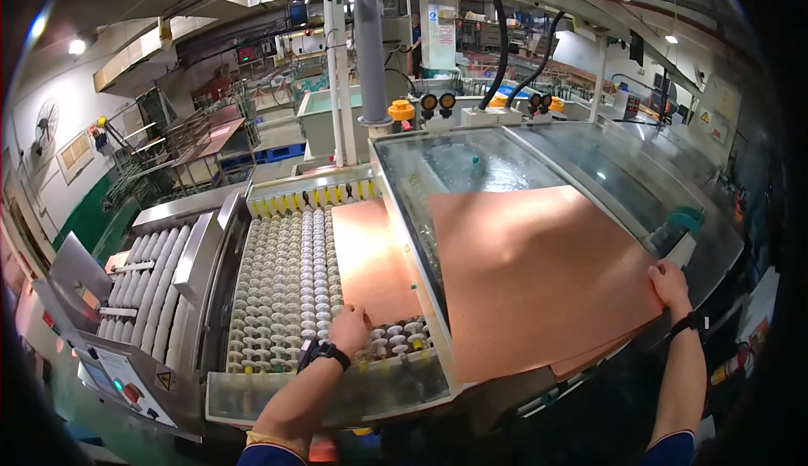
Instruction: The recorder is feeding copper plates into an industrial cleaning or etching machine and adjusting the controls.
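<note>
A shiny copper sheet [370,247] lies on rows of white wheel rollers, its far right side running up to the transparent lid. My left hand [349,329] is closed at this sheet's near left corner, fingers curled against the edge and fingertips partly hidden. To the right, a larger-looking copper sheet [539,289] rests on the transparent lid, with another sheet edge [598,357] showing beneath it. My right hand [671,285] grips its right corner, the thumb side bent over the edge. Both wrists wear dark bands.
White wheel rollers [278,298] fill the open conveyor bed. On the left stands a metal unit with grey rollers [151,285] and a control panel [122,386]. Transparent lids [589,155] cover wet sections. Pressure gauges [438,104], a grey pipe [369,45] and black hoses [498,45] rise behind.
</note>
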A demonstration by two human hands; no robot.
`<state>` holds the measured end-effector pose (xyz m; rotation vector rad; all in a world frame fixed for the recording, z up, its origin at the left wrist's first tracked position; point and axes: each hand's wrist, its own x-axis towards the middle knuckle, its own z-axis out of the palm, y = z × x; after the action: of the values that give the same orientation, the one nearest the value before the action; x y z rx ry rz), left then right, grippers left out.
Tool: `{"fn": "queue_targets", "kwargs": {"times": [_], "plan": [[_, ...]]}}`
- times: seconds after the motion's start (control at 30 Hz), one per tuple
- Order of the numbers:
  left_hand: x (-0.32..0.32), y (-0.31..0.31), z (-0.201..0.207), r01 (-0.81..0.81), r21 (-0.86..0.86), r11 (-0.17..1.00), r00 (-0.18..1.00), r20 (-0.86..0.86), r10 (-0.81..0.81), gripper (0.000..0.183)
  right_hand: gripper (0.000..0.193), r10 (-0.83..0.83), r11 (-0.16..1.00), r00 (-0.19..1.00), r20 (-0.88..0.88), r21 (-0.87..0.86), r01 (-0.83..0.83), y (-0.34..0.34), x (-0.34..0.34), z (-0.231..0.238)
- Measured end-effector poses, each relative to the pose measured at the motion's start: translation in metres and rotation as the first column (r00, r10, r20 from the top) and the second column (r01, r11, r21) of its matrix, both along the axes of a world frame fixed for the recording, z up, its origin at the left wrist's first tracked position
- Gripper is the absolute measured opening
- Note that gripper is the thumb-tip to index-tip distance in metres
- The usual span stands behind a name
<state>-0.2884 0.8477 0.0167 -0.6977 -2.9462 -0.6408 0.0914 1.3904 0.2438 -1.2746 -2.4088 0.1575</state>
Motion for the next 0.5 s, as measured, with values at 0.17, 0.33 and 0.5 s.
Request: {"fn": "queue_targets", "kwargs": {"times": [0.17, 0.33, 0.5], "plan": [[0.022, 0.018, 0.015, 0.178, 0.252, 0.951, 0.953, -0.283, -0.104, 0.026, 0.042, 0.001, 0.999, 1.0, -0.018, -0.05, -0.002, 0.001, -0.001, 0.004], [0.122, 0.058, 0.141, -0.389, 0.798, 0.46, 0.58, 0.6, -0.551, 0.038, 0.043, -0.004, 0.999, 0.999, 0.04, -0.041, 0.006, -0.002, 0.004, 0.0], [0.169, 0.069, 0.162, -0.607, 0.721, 0.333, 0.353, 0.621, -0.7, 0.019, 0.043, 0.003, 1.0, 0.999, 0.041, -0.027, -0.002, 0.003, 0.001, -0.002]]}}
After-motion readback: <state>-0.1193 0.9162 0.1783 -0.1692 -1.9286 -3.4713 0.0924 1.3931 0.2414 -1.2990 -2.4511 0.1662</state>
